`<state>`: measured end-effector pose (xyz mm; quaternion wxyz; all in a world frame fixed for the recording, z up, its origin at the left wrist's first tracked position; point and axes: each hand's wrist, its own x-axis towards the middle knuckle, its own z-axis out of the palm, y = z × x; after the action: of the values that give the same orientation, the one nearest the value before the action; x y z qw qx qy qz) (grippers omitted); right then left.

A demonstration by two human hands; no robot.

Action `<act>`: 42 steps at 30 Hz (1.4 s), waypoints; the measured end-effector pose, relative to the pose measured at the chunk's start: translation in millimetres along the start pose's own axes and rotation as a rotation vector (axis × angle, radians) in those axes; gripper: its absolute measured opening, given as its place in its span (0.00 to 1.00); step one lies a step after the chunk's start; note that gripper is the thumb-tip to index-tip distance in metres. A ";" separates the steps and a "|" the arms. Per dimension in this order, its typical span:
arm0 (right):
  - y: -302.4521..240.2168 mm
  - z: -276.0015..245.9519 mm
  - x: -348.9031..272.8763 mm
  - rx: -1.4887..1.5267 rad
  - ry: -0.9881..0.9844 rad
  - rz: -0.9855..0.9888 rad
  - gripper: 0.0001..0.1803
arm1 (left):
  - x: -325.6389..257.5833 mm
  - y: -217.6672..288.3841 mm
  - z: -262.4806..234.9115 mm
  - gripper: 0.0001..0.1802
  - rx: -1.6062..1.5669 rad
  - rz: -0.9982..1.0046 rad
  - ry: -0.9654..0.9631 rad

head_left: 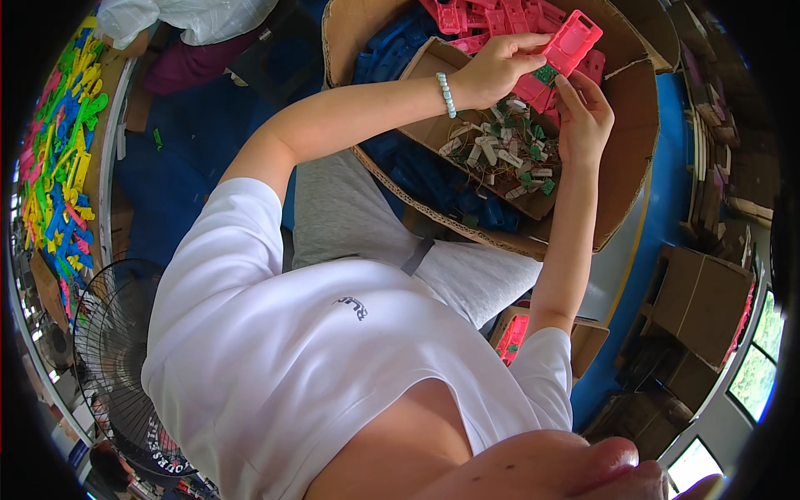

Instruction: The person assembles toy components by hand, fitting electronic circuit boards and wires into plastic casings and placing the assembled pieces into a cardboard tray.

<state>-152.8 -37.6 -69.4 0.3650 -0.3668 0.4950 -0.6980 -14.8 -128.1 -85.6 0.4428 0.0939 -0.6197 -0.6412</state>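
Over a large cardboard box [629, 158], my left hand [493, 71] grips a pink plastic casing [573, 43] with a rectangular window, thumb and fingers on its left edge. My right hand [586, 117] is closed just below it, its fingertips pinched at the edge of a small green circuit board [546, 75]. Behind the board shows another pink piece [533, 93], partly hidden by the hands. Beneath them, a smaller inner carton [425, 67] holds many white parts [487, 154] with thin wires and small green boards.
Pink casings [500, 18] and blue plastic parts [400, 46] lie in the big box around the inner carton. Colourful plastic pieces [62, 158] cover a table at left. A black fan [125, 358] stands nearby. Another carton [587, 342] with pink parts is by my right elbow.
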 end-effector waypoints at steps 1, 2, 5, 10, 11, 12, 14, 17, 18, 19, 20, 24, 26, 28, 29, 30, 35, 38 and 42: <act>1.5 -1.1 0.5 0.003 0.000 0.003 0.13 | 0.4 -1.1 -0.3 0.22 0.002 -0.003 0.001; 3.0 -1.3 0.6 -0.039 -0.009 -0.020 0.14 | 0.9 -3.0 -1.6 0.22 -0.033 -0.014 -0.001; 6.0 -2.7 2.0 -0.068 -0.011 -0.033 0.14 | 4.1 -7.6 -2.7 0.22 -0.114 -0.043 -0.013; 8.6 -8.2 8.2 -0.024 0.027 0.026 0.13 | 11.5 -5.1 4.7 0.25 -0.486 -0.062 0.053; 10.0 -16.1 11.1 0.077 -0.087 0.133 0.14 | 15.5 -4.5 0.2 0.25 -0.484 -0.056 0.053; 13.3 -24.3 12.5 0.175 -0.199 0.241 0.14 | 18.5 -3.6 -3.1 0.28 -0.468 -0.067 0.061; 34.0 -38.4 8.1 -0.060 -0.312 0.194 0.15 | 20.9 3.7 -1.0 0.30 -0.631 -0.128 0.109; 43.5 -27.0 4.6 -0.393 -0.447 0.054 0.16 | 19.6 6.1 -5.6 0.30 -0.646 -0.161 0.146; 46.5 -25.6 4.8 -0.459 -0.465 0.104 0.16 | 20.1 5.9 -7.0 0.30 -0.646 -0.157 0.146; 48.4 -25.6 5.5 -0.526 -0.481 0.153 0.15 | 21.9 5.7 -8.2 0.30 -0.605 -0.125 0.147; 42.9 -23.5 5.1 -0.563 -0.500 0.131 0.13 | 24.1 3.8 -12.7 0.30 -0.562 -0.090 0.150; 7.1 -13.7 -6.9 -0.296 -0.404 0.139 0.14 | 28.5 -12.1 -36.2 0.27 -0.375 -0.095 0.210; -6.4 -9.1 -9.5 -0.306 -0.343 0.071 0.15 | 32.3 -20.7 -41.0 0.26 -0.368 -0.085 0.266; -18.4 -4.5 -13.0 -0.355 -0.219 -0.044 0.15 | 29.7 -22.7 -44.4 0.24 -0.357 -0.170 0.297; -18.8 -8.1 -11.8 -0.362 -0.215 -0.048 0.15 | 28.0 -21.8 -40.6 0.24 -0.364 -0.167 0.291; -17.6 -12.9 -10.0 -0.505 -0.206 -0.179 0.14 | 26.7 -21.0 -36.6 0.25 -0.358 -0.216 0.272; -18.2 -9.9 -8.0 -0.657 -0.081 -0.536 0.11 | 17.0 -12.9 -22.9 0.28 -0.285 -0.333 0.067; -17.0 -6.8 -5.4 -0.583 0.000 -0.720 0.09 | 11.0 -12.5 -16.9 0.28 -0.328 -0.346 -0.045; -13.7 -15.4 -3.4 -0.482 0.302 -0.655 0.07 | 3.2 -6.7 -11.3 0.28 -0.427 -0.375 -0.275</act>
<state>-166.8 -24.8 -60.4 -0.0484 -0.4732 0.5492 -0.6871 -12.1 -139.4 -92.5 0.2387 0.0236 -0.4970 -0.8340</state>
